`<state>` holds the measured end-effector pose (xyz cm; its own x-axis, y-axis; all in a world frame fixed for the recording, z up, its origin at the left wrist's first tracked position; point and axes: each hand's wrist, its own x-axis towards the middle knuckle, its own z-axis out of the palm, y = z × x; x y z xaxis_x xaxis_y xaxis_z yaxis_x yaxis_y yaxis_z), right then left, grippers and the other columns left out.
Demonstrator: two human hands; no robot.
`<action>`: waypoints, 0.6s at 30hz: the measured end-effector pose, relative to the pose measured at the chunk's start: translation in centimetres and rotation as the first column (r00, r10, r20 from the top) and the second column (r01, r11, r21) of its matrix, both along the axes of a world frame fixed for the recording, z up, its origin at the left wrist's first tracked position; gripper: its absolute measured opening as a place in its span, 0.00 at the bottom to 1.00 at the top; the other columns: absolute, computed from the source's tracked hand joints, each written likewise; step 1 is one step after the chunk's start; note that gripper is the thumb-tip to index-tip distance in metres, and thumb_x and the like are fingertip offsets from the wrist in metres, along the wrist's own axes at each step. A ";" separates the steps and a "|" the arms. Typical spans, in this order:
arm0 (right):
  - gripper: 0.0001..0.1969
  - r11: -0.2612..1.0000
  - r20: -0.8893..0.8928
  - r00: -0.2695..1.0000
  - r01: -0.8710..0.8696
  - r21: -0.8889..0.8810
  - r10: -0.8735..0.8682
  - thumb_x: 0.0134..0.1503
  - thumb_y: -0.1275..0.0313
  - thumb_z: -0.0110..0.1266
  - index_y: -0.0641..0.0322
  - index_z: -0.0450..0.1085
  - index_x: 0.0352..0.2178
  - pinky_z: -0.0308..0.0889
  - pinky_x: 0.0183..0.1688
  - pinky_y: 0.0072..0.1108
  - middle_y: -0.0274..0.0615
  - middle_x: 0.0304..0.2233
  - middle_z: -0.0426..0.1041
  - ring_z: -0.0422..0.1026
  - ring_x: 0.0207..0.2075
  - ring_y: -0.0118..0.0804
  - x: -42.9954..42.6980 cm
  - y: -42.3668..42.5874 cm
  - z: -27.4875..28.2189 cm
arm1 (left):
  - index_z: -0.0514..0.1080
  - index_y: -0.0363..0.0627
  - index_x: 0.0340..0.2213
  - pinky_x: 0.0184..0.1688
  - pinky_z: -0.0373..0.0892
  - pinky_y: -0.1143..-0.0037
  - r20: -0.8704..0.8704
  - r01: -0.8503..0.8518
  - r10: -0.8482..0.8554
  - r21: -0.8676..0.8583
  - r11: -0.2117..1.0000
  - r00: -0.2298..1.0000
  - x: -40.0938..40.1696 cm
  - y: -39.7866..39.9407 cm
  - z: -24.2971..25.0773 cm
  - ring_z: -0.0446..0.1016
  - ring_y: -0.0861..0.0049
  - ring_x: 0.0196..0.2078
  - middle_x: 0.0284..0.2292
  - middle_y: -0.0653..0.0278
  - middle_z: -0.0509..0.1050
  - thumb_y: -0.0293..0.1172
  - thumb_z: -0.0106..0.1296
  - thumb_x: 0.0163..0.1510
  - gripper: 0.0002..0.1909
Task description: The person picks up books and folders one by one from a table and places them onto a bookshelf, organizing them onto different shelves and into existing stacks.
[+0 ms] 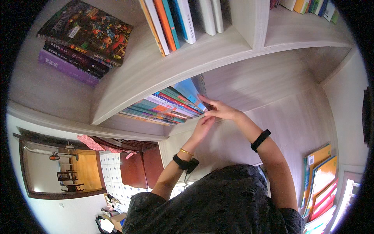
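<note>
A row of books (163, 105) leans in the lower shelf compartment, spines facing out. My right hand (223, 110) is at the right end of the row, its fingers along the outer side of a blue book (188, 90) and its thumb near the bottom of the spine. Just below, my left hand (203, 126) touches the lower front of the row near my right thumb. The left fingertips are partly hidden, so what they grip is unclear.
Above is a shelf board (187, 65) with upright books (172, 26) and a stack of dark and purple books (84, 44). More books (320, 178) stand at lower right. A reddish-brown wooden seat (133, 169) and a mirror (64, 169) are at left.
</note>
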<state>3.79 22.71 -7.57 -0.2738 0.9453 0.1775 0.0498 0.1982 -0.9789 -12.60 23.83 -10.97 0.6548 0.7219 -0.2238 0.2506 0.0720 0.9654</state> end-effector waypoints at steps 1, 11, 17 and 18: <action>0.35 1.000 0.005 1.000 -0.001 -0.001 0.001 0.47 0.75 0.52 0.59 0.45 0.55 0.52 0.53 0.21 0.45 0.55 0.51 0.53 0.53 0.30 0.6 0.4 -1.0 | 0.66 0.32 0.37 0.40 0.62 0.81 0.005 -0.001 0.001 -0.001 1.000 1.000 0.5 -0.1 -0.2 0.67 0.80 0.36 0.33 0.61 0.70 0.29 0.41 0.53 0.13; 0.26 0.915 0.323 0.868 0.403 -0.016 -0.377 0.47 0.65 0.52 0.60 0.58 0.48 0.62 0.43 0.25 0.57 0.42 0.65 0.66 0.42 0.50 -3.0 -3.1 -1.2 | 0.63 0.33 0.40 0.50 0.59 0.74 0.259 0.020 0.045 -0.240 0.970 0.965 -0.3 -0.1 -1.0 0.64 0.72 0.45 0.42 0.60 0.65 0.26 0.39 0.52 0.14; 0.22 0.879 0.663 0.578 0.342 0.333 -0.476 0.51 0.66 0.45 0.50 0.57 0.50 0.49 0.53 0.36 0.51 0.52 0.54 0.53 0.54 0.52 -3.3 -15.2 -5.0 | 0.53 0.40 0.51 0.56 0.45 0.62 -0.459 0.462 -0.144 0.720 0.518 0.877 -2.6 -7.3 -0.3 0.42 0.53 0.58 0.55 0.49 0.46 0.37 0.40 0.52 0.27; 0.22 0.884 0.750 0.480 0.340 0.319 -0.455 0.51 0.66 0.45 0.49 0.57 0.50 0.47 0.55 0.37 0.49 0.54 0.52 0.50 0.55 0.51 -2.7 -17.8 -4.4 | 0.51 0.43 0.52 0.56 0.43 0.59 -0.538 0.534 -0.120 0.733 0.422 0.834 -2.8 -8.4 0.2 0.40 0.54 0.58 0.55 0.51 0.44 0.40 0.40 0.52 0.28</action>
<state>1.12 4.89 -12.01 0.0468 0.9788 0.1995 0.8829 0.0529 -0.4666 -15.39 15.43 -10.81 0.9005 0.4267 0.0836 0.3815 -0.8675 0.3194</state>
